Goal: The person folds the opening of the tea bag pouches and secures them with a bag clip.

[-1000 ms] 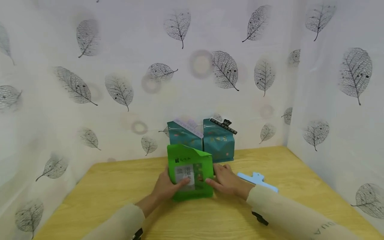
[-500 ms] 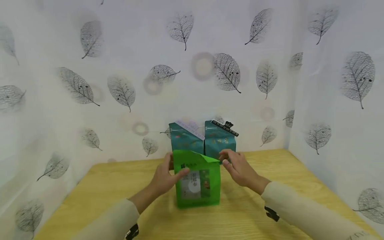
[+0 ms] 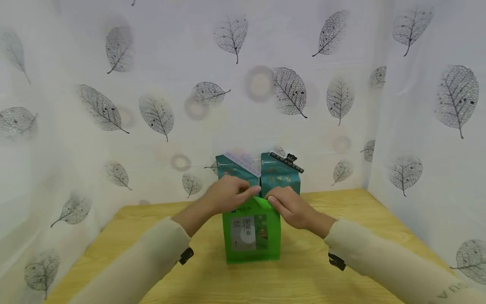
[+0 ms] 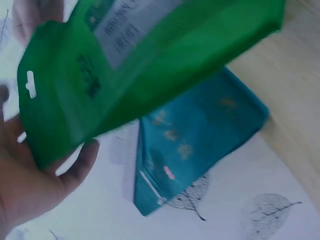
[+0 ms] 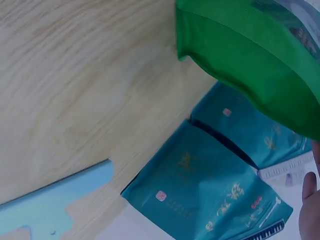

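Note:
A bright green tea pouch (image 3: 248, 236) with a grey printed label stands upright on the table in the head view. At its top left is my left hand (image 3: 228, 194); thumb and fingers are spread around the upper corner, as the left wrist view shows with the hand (image 4: 35, 180) beside the pouch (image 4: 125, 85). My right hand (image 3: 294, 209) pinches the top right corner, thumb in front. Only a small part of that hand (image 5: 311, 200) appears in the right wrist view. The fingers behind the pouch are partly hidden.
Behind stand two teal pouches, the left (image 3: 231, 169) folded under a lilac clip (image 3: 243, 164), the right (image 3: 279, 175) under a black clip (image 3: 286, 162). A light blue clip (image 5: 60, 200) lies on the wooden table (image 5: 90, 90). Leaf-patterned curtains (image 3: 182, 42) surround the table.
My left hand has moved from the green pouch's left side up to its top. The right hand let go of the right side, lifted away, then took the top right corner. The pouch shifted slightly right.

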A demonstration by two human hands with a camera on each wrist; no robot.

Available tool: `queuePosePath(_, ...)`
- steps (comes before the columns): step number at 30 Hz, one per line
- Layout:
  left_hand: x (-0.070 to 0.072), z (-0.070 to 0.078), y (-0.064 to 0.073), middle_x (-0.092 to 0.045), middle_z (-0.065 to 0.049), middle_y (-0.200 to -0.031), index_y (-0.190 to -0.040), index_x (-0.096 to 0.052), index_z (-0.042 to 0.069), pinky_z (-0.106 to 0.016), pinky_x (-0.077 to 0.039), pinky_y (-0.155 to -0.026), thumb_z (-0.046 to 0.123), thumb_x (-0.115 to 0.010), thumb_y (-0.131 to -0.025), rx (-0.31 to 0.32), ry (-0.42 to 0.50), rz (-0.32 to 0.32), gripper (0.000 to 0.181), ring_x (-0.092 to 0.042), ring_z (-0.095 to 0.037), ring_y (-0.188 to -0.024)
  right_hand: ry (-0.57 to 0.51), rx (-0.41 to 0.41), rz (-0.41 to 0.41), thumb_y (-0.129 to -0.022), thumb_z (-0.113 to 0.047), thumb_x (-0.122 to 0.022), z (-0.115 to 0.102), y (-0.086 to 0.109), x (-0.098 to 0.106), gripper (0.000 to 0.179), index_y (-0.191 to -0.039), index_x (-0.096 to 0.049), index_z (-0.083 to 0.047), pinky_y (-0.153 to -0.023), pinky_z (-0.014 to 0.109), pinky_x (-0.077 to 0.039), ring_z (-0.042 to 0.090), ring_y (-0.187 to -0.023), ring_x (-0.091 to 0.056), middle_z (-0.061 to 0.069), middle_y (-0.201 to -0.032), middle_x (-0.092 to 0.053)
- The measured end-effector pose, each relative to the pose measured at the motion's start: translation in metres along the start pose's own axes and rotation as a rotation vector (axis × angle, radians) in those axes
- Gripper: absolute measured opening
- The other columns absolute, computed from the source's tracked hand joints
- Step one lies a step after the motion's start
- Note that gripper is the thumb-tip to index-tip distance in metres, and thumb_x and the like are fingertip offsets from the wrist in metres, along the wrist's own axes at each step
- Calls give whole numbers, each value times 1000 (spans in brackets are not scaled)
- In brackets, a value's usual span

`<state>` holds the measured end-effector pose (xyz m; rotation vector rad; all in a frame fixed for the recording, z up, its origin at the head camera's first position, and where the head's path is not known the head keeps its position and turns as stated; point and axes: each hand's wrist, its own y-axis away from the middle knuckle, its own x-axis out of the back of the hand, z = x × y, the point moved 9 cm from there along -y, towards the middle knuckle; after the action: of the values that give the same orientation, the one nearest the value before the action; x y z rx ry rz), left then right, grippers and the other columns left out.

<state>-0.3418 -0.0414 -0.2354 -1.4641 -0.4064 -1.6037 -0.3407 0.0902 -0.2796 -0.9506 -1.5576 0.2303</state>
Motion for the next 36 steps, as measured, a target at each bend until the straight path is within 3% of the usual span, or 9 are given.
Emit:
queuePosePath(3,-10,13,-1,-69,5,-74,-92,-76,17,-28,-49,-60,46,-54,-102,-65,-116,-105,37,-54,-5,-60,23,-26,-58,-106,-9,-44,-2,5,-11,23,-114,-66,-9,-88,47,-49,16,-96,-63,0,-102,-68)
queuePosePath(5,-13,18,0,-67,7,-72,-89,-75,18,-24,-45,-55,45,-56,-101,-102,-175,-106,35,-53,-4,-58,42,-46,-67,-106,-11,-47,-4,7,-13,20,-115,-65,-9,-88,48,-49,17,-96,-63,0,-102,-67)
queuePosePath(12,-11,28,5,-34,8,-52,-65,-51,19,-19,-22,-45,38,-58,-100,-193,-327,39,40,-30,-6,-44,119,-13,46,-99,-11,-59,-10,7,-13,7,-94,-62,-13,-67,28,-45,4,-68,-49,-8,-76,-56)
queuePosePath(16,-14,34,8,-25,8,-50,-63,-47,18,-19,-14,-43,37,-59,-100,-256,-439,110,44,-22,-6,-42,189,12,131,-95,-11,-66,-12,9,-11,13,-83,-61,-14,-61,26,-42,4,-60,-45,-9,-65,-50)
queuePosePath(19,-17,38,8,-26,8,-50,-64,-49,19,-20,-15,-43,36,-59,-101,-271,-455,99,42,-23,-6,-41,239,16,173,-92,-10,-69,-13,10,-9,12,-82,-65,-14,-60,27,-44,5,-58,-47,-8,-64,-55)
queuePosePath(25,-25,39,5,-35,8,-51,-76,-58,21,-21,-20,-42,37,-57,-102,-231,-510,17,30,-30,-7,-42,230,34,177,-91,-5,-69,-14,14,-12,6,-89,-67,-10,-57,21,-45,3,-61,-49,-6,-70,-58)
queuePosePath(28,-27,36,1,-33,8,-50,-75,-59,22,-22,-21,-40,39,-56,-102,-158,-542,10,32,-29,-7,-41,256,100,200,-93,-7,-68,-19,15,-12,7,-88,-65,-10,-55,20,-44,4,-60,-50,-5,-69,-57)
queuePosePath(31,-27,33,-3,-28,7,-49,-67,-56,21,-23,-20,-39,39,-57,-101,-89,-561,20,38,-26,-8,-40,339,192,246,-101,-16,-61,-27,14,-12,19,-83,-63,-10,-51,19,-42,5,-54,-47,-5,-62,-52)
queuePosePath(36,-30,30,-6,-37,8,-51,-70,-61,21,-22,-23,-39,37,-58,-100,-74,-546,-22,35,-31,-8,-41,460,312,284,-108,-25,-45,-37,16,-17,36,-79,-59,-9,-44,16,-34,4,-45,-39,-5,-54,-42)
